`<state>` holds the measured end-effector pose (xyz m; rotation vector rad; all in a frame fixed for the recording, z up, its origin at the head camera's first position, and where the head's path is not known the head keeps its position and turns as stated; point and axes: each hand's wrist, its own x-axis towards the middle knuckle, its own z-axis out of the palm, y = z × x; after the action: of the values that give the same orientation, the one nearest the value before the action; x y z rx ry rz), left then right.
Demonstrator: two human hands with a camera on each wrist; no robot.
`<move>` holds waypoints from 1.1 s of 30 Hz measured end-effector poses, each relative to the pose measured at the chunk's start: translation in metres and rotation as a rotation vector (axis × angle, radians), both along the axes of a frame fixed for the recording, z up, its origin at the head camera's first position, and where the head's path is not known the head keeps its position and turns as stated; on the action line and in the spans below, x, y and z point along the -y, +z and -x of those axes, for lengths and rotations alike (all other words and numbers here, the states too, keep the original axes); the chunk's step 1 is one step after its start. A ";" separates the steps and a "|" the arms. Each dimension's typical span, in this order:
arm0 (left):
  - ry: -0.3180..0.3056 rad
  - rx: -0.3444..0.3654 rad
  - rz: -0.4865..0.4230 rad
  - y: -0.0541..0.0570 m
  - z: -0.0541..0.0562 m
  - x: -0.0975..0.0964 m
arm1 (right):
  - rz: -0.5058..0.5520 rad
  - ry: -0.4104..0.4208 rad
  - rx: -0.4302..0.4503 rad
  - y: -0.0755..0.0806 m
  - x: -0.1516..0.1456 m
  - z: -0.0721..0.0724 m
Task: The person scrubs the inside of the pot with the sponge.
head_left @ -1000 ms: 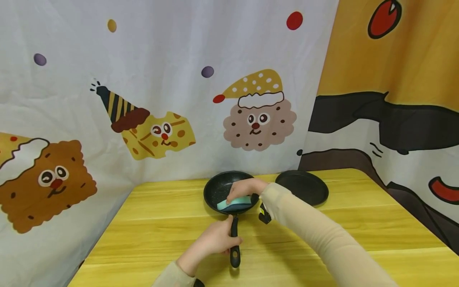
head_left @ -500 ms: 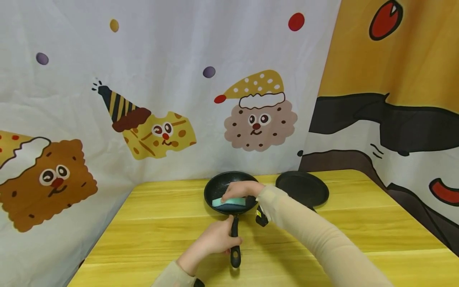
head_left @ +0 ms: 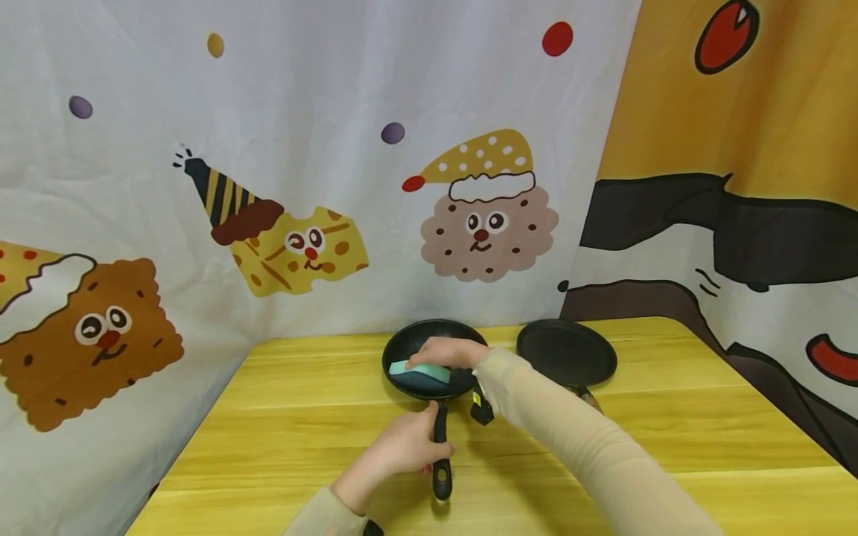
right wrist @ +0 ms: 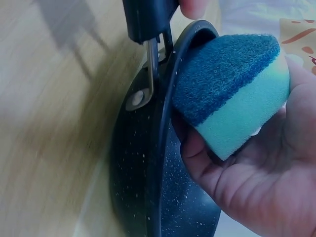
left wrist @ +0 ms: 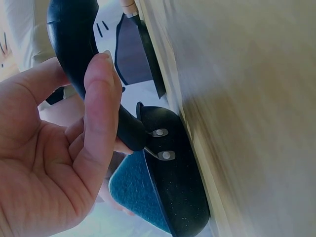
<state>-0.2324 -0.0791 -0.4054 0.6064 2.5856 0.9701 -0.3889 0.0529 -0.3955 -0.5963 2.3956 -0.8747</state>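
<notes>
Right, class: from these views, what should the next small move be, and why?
Probably slide the sponge toward the far side of the pan: the right hand holds it near the handle end, dark side facing the pan, and the left hand grips the handle, which should steady things.

A pale cloth backdrop (head_left: 322, 134) printed with cartoon snacks hangs behind the yellow wood-grain surface (head_left: 302, 402). Orange colours its upper right.

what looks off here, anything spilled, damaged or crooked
Nothing stands out: no spill or damage shows. The frying pan rests on the table, its handle in the left hand; the right hand holds a sponge in it. A flat pan lies alongside.
</notes>
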 end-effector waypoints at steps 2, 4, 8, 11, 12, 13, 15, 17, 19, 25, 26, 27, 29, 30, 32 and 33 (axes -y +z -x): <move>-0.002 -0.004 -0.001 0.000 0.000 0.000 | 0.022 -0.008 0.005 -0.001 0.001 0.001; -0.003 -0.010 -0.002 -0.001 0.000 0.000 | 0.043 -0.018 0.008 -0.003 0.002 0.002; -0.002 -0.011 -0.005 -0.001 0.000 0.002 | 0.058 -0.030 0.006 -0.007 0.007 0.006; -0.001 -0.010 -0.009 -0.001 0.000 0.002 | 0.078 -0.044 0.007 -0.008 0.010 0.008; -0.001 -0.012 -0.008 -0.001 0.000 0.002 | 0.085 -0.051 0.006 -0.008 0.011 0.008; -0.001 -0.013 -0.008 -0.001 0.000 0.002 | 0.085 -0.057 0.002 -0.008 0.012 0.009; -0.003 -0.017 -0.005 -0.001 0.000 0.002 | 0.090 -0.080 -0.008 -0.008 0.014 0.010; -0.003 -0.016 -0.002 -0.001 0.000 0.001 | 0.079 -0.095 -0.017 -0.008 0.017 0.011; -0.002 -0.015 -0.003 0.000 0.000 0.001 | 0.077 -0.112 -0.023 -0.008 0.019 0.011; 0.013 -0.012 -0.008 -0.001 0.000 -0.001 | 0.064 -0.158 -0.034 -0.009 0.024 0.015; 0.015 -0.010 -0.009 -0.001 0.000 -0.001 | 0.056 -0.164 -0.035 -0.009 0.025 0.016; 0.017 -0.009 -0.011 -0.001 0.000 -0.001 | 0.055 -0.174 -0.034 -0.010 0.025 0.017; 0.018 -0.010 -0.014 -0.001 0.000 -0.001 | 0.054 -0.192 -0.035 -0.010 0.027 0.018; 0.018 -0.012 -0.014 -0.001 0.000 -0.001 | 0.056 -0.196 -0.035 -0.010 0.027 0.019; 0.017 -0.014 -0.018 -0.001 0.000 -0.001 | 0.069 -0.207 -0.045 -0.010 0.028 0.020; 0.016 -0.015 -0.020 -0.001 0.000 -0.001 | 0.074 -0.210 -0.057 -0.010 0.028 0.020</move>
<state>-0.2322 -0.0785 -0.4066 0.6006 2.6007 1.0009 -0.4091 0.0245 -0.4055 -0.4062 2.5194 -1.0509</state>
